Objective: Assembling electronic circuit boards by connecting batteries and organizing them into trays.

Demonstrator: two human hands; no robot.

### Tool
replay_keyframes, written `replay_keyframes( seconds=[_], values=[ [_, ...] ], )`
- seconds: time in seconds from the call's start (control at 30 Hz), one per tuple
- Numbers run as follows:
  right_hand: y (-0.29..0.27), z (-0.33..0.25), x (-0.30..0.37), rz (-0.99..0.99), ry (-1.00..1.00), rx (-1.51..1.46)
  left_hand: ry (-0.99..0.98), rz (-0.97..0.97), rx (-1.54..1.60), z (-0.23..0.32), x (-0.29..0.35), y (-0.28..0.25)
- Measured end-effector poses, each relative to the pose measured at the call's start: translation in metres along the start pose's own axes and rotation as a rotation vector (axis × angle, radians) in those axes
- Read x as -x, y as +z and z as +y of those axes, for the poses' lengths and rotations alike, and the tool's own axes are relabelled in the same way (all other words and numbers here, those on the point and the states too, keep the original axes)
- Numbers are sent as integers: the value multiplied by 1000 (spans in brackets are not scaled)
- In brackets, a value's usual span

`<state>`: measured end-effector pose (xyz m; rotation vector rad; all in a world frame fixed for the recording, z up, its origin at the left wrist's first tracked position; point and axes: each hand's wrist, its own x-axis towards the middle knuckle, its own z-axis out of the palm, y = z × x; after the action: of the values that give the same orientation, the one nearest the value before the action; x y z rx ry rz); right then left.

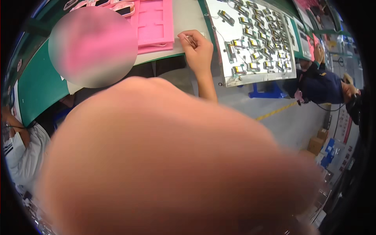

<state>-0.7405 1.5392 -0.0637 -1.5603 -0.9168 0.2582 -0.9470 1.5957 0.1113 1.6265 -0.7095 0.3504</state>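
Observation:
My right hand [199, 50] is at the front edge of the pale worktable, right beside the pink foam tray [156, 36]. Its fingers are curled inward, and whatever they hold, if anything, is too small to name. A huge blurred mass of skin, apparently my left hand [168, 156], is very close to the camera and covers the lower middle. Its fingers cannot be made out. The tray has rectangular recesses. Several pink-cased devices with dark screens [124, 10] lie at the tray's far left corner. A round blurred patch hides what is left of the tray.
To the right, a white panel [231, 80] carries many small electronic modules with wires. A co-worker in dark clothes [323, 86] is beyond it; another person's pale garment [29, 152] shows at left. A green mat [39, 82] covers the left table; cardboard boxes [315, 145] stand at right.

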Motion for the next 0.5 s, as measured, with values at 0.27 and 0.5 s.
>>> replay_keyframes(
  seconds=[0.27, 0.5],
  values=[
    [-75, -77, 62, 82, 138, 172, -571, 162, 159, -23, 46, 13],
    [-117, -98, 41, 174, 466, 782, -905, 455, 297, -65, 120, 56]
  ],
)
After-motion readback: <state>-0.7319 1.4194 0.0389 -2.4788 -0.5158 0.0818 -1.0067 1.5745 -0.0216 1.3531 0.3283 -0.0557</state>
